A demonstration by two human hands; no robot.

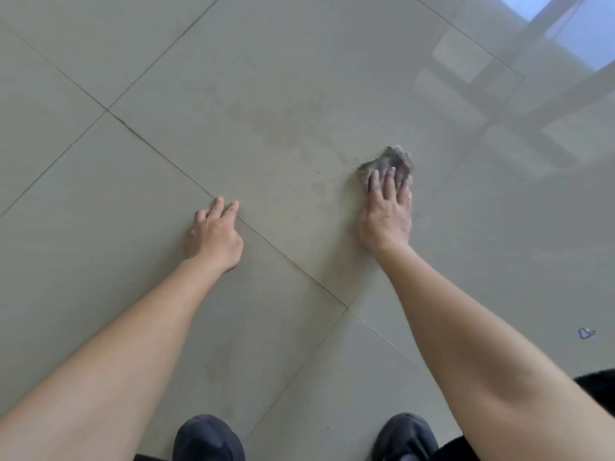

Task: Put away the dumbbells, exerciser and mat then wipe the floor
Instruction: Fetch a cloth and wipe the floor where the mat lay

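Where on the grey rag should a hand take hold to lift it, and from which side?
Probably the crumpled far end of the rag, taken from above. It lies bunched on the floor beyond the fingers of the right hand, which presses flat on the near part. The raised folds there should offer something to pinch.

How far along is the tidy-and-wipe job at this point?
Done, it seems: no dumbbells, exerciser or mat show on this patch of floor. In hand: the right hand presses a grey rag onto it while the left hand rests on the floor. Left: dull smears to the rag's left and a small scrap at the right edge.
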